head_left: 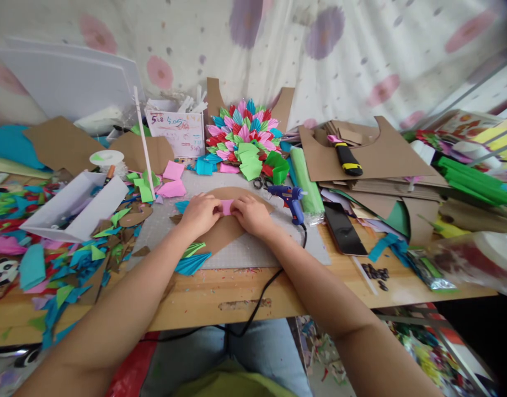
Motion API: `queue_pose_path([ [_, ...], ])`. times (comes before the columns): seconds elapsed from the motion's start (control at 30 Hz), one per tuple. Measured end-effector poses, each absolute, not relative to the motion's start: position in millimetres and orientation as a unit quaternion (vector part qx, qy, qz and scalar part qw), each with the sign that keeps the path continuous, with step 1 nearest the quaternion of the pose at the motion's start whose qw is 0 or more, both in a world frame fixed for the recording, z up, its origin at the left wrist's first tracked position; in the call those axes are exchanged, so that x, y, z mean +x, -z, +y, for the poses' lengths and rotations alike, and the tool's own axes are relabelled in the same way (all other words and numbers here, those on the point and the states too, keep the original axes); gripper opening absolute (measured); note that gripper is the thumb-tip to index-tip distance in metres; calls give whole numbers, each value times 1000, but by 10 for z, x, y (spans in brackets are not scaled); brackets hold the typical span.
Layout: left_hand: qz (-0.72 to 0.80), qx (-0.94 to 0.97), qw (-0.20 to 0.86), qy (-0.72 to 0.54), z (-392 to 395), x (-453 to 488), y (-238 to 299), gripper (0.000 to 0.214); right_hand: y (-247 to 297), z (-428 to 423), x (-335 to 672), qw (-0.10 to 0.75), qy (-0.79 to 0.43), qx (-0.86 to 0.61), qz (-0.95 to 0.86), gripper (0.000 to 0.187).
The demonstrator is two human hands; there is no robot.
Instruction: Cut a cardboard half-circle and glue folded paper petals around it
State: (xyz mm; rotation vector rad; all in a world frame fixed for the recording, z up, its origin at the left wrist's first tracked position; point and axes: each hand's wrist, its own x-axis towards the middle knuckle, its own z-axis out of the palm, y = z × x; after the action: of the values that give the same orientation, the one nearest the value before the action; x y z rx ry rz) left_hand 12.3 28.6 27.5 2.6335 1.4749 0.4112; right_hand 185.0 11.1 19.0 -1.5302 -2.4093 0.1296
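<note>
My left hand (pixel 200 214) and my right hand (pixel 251 214) meet over a small pink paper piece (pixel 227 207), fingers of both pinched on its two ends. The paper lies on a brown cardboard shape (pixel 220 231) that rests on a grey cutting mat (pixel 253 251). Folded green and teal paper pieces (pixel 191 259) lie under my left wrist. A colourful folded-paper fan ornament (pixel 243 129) stands behind the hands.
A blue glue gun (pixel 290 197) stands right of my right hand, its black cord trailing over the table edge. Scissors (pixel 259 182), a green roll (pixel 305 179), cardboard stacks with a yellow-black knife (pixel 347 160), a white tray (pixel 77 207) and paper scraps surround the mat.
</note>
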Motion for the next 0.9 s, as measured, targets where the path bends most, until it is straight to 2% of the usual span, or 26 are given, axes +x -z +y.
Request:
queue_pose_path([
  [0.27, 522, 833, 120, -141, 298, 124, -297, 8, -170, 129, 1860, 127, -26, -541, -831, 19],
  [0.53, 486, 862, 54, -134, 325, 125, -279, 12, -173, 122, 1841, 124, -30, -556, -821, 20],
  [0.9, 525, 837, 79, -131, 344, 132, -266, 12, -193, 117, 1804, 114, -44, -584, -802, 23],
])
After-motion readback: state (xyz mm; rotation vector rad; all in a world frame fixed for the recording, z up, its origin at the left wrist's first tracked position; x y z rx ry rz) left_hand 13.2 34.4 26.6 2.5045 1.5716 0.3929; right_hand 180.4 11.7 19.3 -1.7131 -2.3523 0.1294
